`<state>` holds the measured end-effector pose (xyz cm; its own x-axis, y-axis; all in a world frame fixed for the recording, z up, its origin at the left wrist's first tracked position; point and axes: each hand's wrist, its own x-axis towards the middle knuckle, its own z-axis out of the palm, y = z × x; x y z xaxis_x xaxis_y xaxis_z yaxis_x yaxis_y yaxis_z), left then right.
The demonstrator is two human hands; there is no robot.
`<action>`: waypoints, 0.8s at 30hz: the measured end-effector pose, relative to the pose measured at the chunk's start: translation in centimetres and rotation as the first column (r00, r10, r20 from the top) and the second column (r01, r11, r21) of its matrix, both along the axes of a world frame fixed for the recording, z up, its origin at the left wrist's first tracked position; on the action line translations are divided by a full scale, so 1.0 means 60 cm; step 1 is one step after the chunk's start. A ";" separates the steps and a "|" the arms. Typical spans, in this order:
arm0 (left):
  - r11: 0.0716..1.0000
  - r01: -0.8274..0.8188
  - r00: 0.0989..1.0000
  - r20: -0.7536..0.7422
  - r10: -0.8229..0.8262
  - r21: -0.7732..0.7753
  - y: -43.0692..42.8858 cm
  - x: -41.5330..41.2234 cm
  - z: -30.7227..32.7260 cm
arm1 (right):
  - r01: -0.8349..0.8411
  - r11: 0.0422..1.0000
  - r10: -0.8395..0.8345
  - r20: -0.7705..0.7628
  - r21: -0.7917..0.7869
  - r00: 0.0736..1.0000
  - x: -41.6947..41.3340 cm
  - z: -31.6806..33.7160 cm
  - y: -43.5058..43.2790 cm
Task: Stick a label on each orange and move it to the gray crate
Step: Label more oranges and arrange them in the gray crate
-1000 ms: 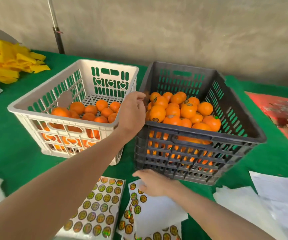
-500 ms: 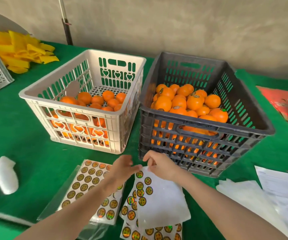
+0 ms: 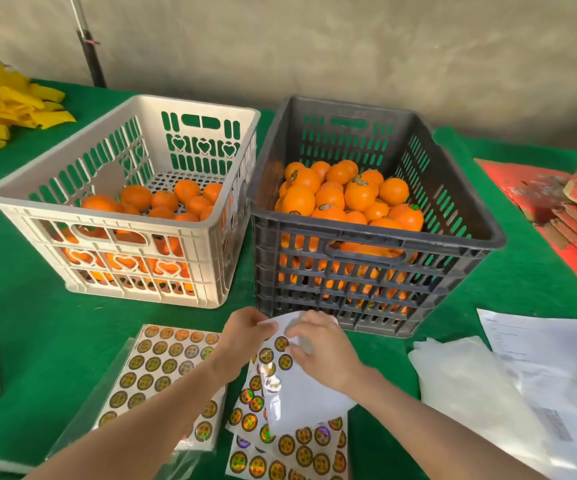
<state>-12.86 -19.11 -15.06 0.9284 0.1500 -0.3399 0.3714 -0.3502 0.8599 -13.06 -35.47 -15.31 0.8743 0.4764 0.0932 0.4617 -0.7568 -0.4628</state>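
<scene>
A gray crate [image 3: 377, 233] on the right holds a heap of labelled oranges [image 3: 345, 195]. Left of it, a white crate [image 3: 120, 220] holds several unlabelled oranges [image 3: 165, 202]. In front of the gray crate both my hands work on a partly used label sheet [image 3: 297, 386]. My left hand [image 3: 245, 337] pinches the sheet's raised top edge. My right hand [image 3: 321, 344] pinches the same edge from the right, fingers curled over the paper. No orange is in either hand.
A full sheet of round labels [image 3: 162, 368] lies at the left, more label sheets [image 3: 290, 452] lie under the held one. White papers [image 3: 522, 375] are at the right, red cartons [image 3: 571, 216] far right, yellow bags [image 3: 3, 109] far left, on green felt.
My left hand came back from the gray crate down to the label sheet. Both hands now hold the sheet's top edge lifted, and the view has shifted closer.
</scene>
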 end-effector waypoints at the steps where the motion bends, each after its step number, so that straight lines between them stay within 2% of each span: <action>1: 0.999 0.004 0.999 -0.032 -0.005 -0.050 0.000 0.001 -0.001 | 0.014 1.000 -0.014 0.003 0.012 1.000 -0.002 -0.001 0.001; 9: 0.931 -0.107 0.970 -0.241 0.021 -0.349 0.004 0.004 0.004 | 0.082 0.992 -0.089 0.069 0.095 0.994 -0.014 -0.007 0.006; 11: 0.915 -0.122 0.961 -0.275 0.013 -0.384 0.006 0.006 0.000 | 0.052 0.990 -0.063 0.076 0.129 0.995 -0.018 -0.004 0.009; 13: 0.939 -0.059 0.967 -0.253 -0.030 -0.339 0.011 0.007 -0.005 | 0.023 0.987 -0.038 0.090 0.160 0.995 -0.022 0.002 0.010; 16: 0.978 0.137 0.977 -0.144 -0.160 -0.159 0.018 0.006 -0.007 | -0.007 0.978 -0.016 0.108 0.210 0.994 -0.024 0.030 0.013; 19: 0.941 0.336 0.942 -0.011 -0.336 0.033 0.021 0.003 0.002 | -0.086 0.952 0.022 0.213 0.295 0.977 -0.024 0.090 0.033; 21: 0.929 0.315 0.925 0.158 -0.346 0.193 0.034 0.003 0.025 | -0.189 0.909 0.060 0.332 0.371 0.941 -0.019 0.144 0.054; 24: 0.958 0.183 0.817 0.508 -0.273 0.221 0.090 0.009 0.093 | -0.334 0.831 0.057 0.528 0.446 0.848 0.006 0.225 0.090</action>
<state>-12.29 -13.69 -9.50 0.9717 -0.0803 0.2219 -0.2312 -0.5126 0.8269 -12.72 -30.09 -1.79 0.5437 0.3939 0.7411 0.8347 -0.3458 -0.4285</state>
